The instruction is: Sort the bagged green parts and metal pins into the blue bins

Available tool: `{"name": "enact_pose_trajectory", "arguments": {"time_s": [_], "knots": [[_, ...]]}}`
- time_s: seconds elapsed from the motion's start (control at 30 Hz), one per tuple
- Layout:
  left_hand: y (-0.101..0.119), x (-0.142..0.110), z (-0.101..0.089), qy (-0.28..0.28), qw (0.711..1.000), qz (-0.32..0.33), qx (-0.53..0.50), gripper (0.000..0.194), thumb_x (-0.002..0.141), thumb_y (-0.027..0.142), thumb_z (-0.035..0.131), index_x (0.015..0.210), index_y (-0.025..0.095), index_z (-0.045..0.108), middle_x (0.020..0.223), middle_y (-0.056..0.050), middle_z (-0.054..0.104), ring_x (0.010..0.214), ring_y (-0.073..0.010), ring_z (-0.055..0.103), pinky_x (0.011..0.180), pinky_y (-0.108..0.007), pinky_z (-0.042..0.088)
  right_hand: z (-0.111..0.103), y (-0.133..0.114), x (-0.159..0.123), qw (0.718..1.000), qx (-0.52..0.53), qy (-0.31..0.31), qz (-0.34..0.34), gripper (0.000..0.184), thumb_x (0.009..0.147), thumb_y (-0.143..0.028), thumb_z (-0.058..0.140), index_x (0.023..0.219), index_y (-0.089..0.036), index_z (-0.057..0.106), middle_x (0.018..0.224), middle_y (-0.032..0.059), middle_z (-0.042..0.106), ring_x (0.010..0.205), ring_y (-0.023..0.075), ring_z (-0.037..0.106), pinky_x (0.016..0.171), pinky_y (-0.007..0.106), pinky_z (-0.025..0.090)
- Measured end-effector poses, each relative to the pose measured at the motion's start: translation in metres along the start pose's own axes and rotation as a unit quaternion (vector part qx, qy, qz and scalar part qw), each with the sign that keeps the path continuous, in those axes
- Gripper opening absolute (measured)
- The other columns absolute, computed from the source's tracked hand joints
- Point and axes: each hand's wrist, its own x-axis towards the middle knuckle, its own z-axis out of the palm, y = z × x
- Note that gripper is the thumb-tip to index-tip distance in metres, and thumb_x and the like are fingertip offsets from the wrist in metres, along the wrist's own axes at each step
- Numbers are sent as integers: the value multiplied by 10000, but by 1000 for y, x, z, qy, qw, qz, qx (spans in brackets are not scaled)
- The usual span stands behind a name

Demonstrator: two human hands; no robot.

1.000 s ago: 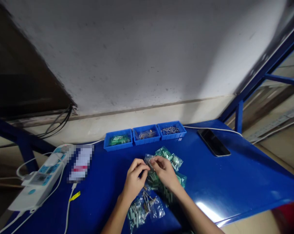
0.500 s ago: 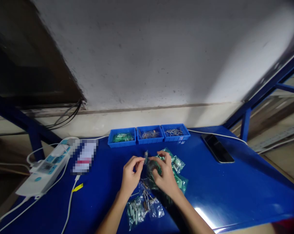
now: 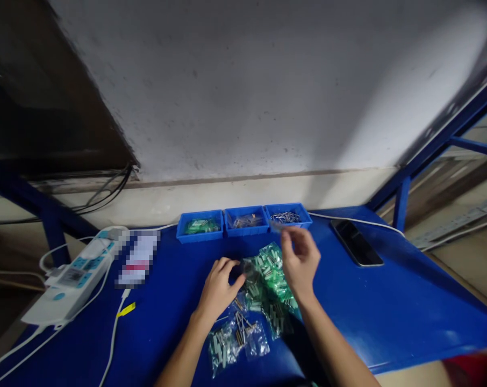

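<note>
My right hand (image 3: 300, 258) is raised at the front of the right-hand blue bin (image 3: 291, 220). Its fingertips pinch a thin, blurred, see-through piece (image 3: 276, 226), too unclear to name. Low over the table, my left hand (image 3: 220, 282) curves with thumb and forefinger apart, close beside a clear plastic bag (image 3: 249, 270) that looks dark. Whether the fingertips touch that bag I cannot tell. Between my arms lies a pile of green-tinted bags (image 3: 273, 269) with pale pieces inside. Nearer me are loose metal pins (image 3: 242, 326) and small clear bags (image 3: 221, 346).
Metal pins fill the right bin; the middle bin (image 3: 246, 230) and left bin (image 3: 200, 235) hold small bagged parts. A black phone (image 3: 356, 243) lies to the right. At the left are a white power strip (image 3: 72, 282), cables and a blurred-out rectangular object (image 3: 137, 258).
My right hand has moved up and right, from beside my left hand to the right bin. The left hand has lowered slightly, its thumb and forefinger now apart. More of the green pile shows.
</note>
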Motion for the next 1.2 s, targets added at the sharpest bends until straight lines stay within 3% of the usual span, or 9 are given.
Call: {"name": "enact_pose_trajectory", "arguments": {"time_s": [0.1,0.13,0.2,0.37,0.5,0.67,0.8,1.03,1.2], "knots": [[-6,0,1,-39,999,-25,17,171,799,330,584,922,224,639,942,-51,617,938,-252,558,825,-375,443,-1,-17,33,972,2,144,-186,164,824,-139,550,962,-224,571,916,40,583,870,183,586,792,371,483],[-6,0,1,-45,999,-26,13,131,800,311,577,874,223,640,910,-44,623,918,-243,564,833,-375,436,1,-19,40,964,-19,145,-224,207,824,-119,542,994,-235,568,945,46,583,911,195,580,829,398,473],[-6,1,2,-48,998,-28,-10,100,813,269,541,793,220,626,838,-32,633,855,-218,578,825,-359,429,8,-17,48,960,-100,65,-252,238,834,-124,529,1035,-243,574,998,62,594,1003,231,550,895,454,437],[-8,4,0,-28,991,-85,-99,160,834,284,493,741,205,596,732,-12,648,711,-175,592,652,-269,422,23,13,17,929,-249,-234,-145,222,855,-269,546,1054,-203,621,1041,100,610,1029,273,507,875,457,416],[-13,5,0,-13,987,-97,-126,164,862,298,446,781,194,544,709,0,625,653,-147,587,602,-239,415,19,32,-28,911,-234,-338,-43,228,876,-285,518,1046,-173,621,876,71,640,879,230,561,816,394,435],[-10,6,6,6,971,-83,-222,100,846,284,487,877,195,520,770,-1,644,734,-146,627,659,-239,449,16,39,-50,915,-194,-354,-6,240,835,-252,556,1053,-167,608,835,64,637,818,210,580,735,330,451],[-7,6,7,11,973,-73,-219,180,842,280,514,992,191,559,835,-29,662,791,-163,626,699,-262,459,18,36,-46,929,-147,-336,46,155,844,-268,514,920,-172,611,722,22,620,588,139,541,560,250,403],[0,3,-1,86,987,18,-137,159,839,186,506,759,203,642,887,-43,569,883,-176,565,797,-290,451,19,31,-43,938,-88,-301,144,394,863,-469,473,634,-169,588,615,4,555,568,127,501,538,236,362],[7,1,-3,103,986,38,-123,186,849,196,496,771,206,664,930,-58,489,907,-183,529,834,-309,437,20,26,-43,945,29,-272,182,271,856,-412,497,801,-162,587,653,-3,555,553,114,468,523,228,373]]}}
